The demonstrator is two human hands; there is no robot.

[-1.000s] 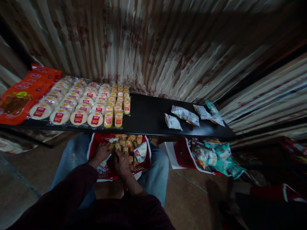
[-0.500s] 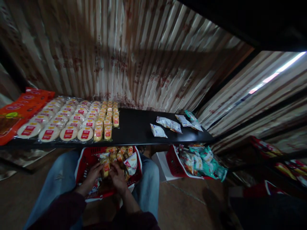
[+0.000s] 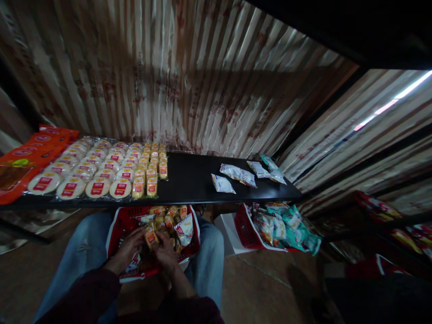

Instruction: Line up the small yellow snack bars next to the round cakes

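Observation:
Between my hands is a small wrapped cake (image 3: 151,236) in clear and yellow film with an orange-red label, tilted above the basket. My left hand (image 3: 131,245) grips its left side, and my right hand (image 3: 165,252) closes on its lower right. Beneath them a red basket (image 3: 114,225) with a white rim sits between my knees. Several more wrapped cakes (image 3: 169,219) and a white snack packet (image 3: 184,230) lie in it. On the black shelf (image 3: 192,180) ahead, similar wrapped cakes (image 3: 151,185) stand in rows beside round white packaged crackers (image 3: 97,186).
Orange bags (image 3: 30,157) lie at the shelf's left end. White packets (image 3: 238,175) rest loosely on its right part. Another red basket (image 3: 245,229), filled with teal packets (image 3: 297,229), stands on the floor at right. Corrugated sheeting (image 3: 189,76) backs the shelf.
The wrapped cake has tilted between my fingers and sits slightly lower. Both hands have shifted a little around it. The shelf goods look the same.

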